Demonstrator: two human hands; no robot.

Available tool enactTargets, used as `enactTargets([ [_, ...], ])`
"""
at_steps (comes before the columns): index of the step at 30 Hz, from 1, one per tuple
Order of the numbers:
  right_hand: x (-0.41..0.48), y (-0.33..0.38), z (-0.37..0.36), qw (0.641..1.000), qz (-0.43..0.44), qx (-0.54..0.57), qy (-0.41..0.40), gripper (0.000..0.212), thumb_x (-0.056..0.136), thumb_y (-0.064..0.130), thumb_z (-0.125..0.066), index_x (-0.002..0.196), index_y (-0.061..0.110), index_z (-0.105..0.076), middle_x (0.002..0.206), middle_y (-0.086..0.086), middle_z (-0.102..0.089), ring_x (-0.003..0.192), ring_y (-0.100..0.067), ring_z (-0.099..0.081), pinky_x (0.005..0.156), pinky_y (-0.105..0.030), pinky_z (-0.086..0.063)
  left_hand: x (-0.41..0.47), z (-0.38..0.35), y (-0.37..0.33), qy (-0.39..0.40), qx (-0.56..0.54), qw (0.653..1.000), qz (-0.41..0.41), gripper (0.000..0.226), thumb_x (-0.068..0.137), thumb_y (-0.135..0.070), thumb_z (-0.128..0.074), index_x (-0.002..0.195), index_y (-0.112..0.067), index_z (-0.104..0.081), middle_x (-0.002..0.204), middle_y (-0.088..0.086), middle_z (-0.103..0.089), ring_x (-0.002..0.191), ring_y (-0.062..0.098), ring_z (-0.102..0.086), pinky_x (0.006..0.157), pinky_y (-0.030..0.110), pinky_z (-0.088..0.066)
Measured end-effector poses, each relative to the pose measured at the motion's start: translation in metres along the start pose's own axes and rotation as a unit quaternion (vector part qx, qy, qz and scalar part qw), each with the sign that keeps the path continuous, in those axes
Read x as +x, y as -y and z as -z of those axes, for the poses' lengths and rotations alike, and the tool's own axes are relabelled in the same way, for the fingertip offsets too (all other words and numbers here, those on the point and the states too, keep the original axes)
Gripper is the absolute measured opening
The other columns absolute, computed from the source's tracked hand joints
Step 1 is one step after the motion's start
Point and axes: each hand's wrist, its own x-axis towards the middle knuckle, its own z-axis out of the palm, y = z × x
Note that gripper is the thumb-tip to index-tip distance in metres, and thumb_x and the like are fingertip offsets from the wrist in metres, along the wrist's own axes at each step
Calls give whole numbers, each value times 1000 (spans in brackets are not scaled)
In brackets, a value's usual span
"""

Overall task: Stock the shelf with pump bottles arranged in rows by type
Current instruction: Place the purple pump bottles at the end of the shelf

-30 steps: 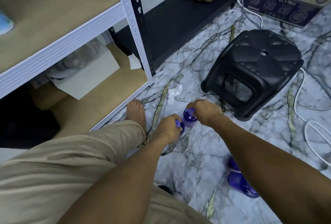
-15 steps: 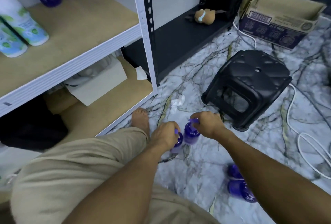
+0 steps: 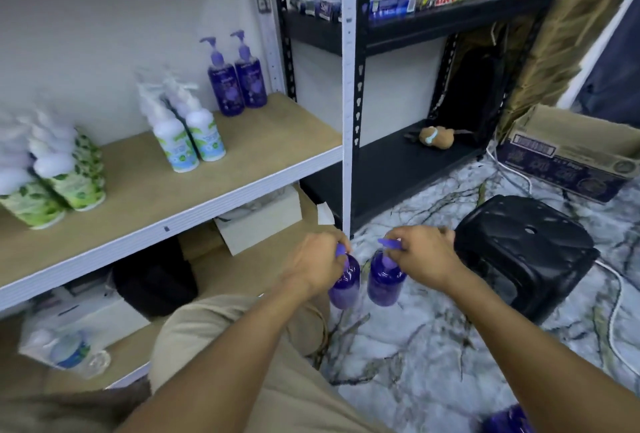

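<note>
Purple translucent plastic pump bottles [image 3: 385,282], probably full and slick, are gripped at the pump necks by left hand [image 3: 318,264] and right hand [image 3: 420,257].

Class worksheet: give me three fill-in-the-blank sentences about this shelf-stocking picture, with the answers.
The left hand grips the left bottle, the right hand the right bottle; both bottles are ____.
At the wooden shelf's back stand ____ matching bottles.
The black stool stands on the marble-patterned ____.
Answers: purple; two; floor.

Bare forearms [image 3: 519,339], beige khaki legwear [image 3: 187,335], perhaps shorts, fabric lightly creased
</note>
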Motion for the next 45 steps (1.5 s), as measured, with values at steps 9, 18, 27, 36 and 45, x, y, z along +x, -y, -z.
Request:
enactTargets([
  [9, 37, 93, 59, 991, 75, 95, -59, 9, 90, 38, -65, 84, 35, -70, 69, 11, -63, 87, -10, -57, 106, -43, -22, 4, 134, 8, -106, 80, 991, -23, 15, 93, -24, -58, 106, -30, -62, 106, 2, -68, 99, 27, -61, 84, 39, -50],
  [18, 84, 169, 97, 978, 143, 114, -100, 23, 95, 39, -59, 83, 22, -71, 66, 4, -61, 80, -7, -56, 108, -49, -23, 5, 236, 24, -186, 129, 974, -22, 13, 95, -26, -57, 105, -33, -61, 107, -6, -67, 98, 20, -61, 85, 41, -53],
  [27, 128, 222, 121, 972, 162, 113, -125, 15, 95, 40, -61, 90, 32, -73, 68, 12, -62, 87, -10, -55, 111, -51, -21, 18, 283, 45, -219, 149, 964, -10, 15, 95, -22, -57, 106, -31, -64, 109, -5, -68, 98, 21, -61, 86, 38, -51],
  [36, 181, 234, 125, 972, 153, 105, -144, 19, 95, 41, -62, 85, 29, -73, 74, 14, -64, 88, -12, -54, 110, -51, -20, 55, 276, 70, -252, 134, 958, 4, 15, 99, -24, -55, 108, -31, -64, 111, -9, -67, 102, 18, -59, 83, 34, -46],
  [45, 255, 236, 136, 977, 121, 71, -159, 21, 94, 44, -64, 85, 27, -73, 79, 10, -64, 90, -17, -53, 111, -54, -18, 114, 269, 82, -279, 98, 955, 12, 15, 99, -25, -54, 107, -33, -63, 106, -8, -67, 94, 19, -62, 85, 41, -52],
])
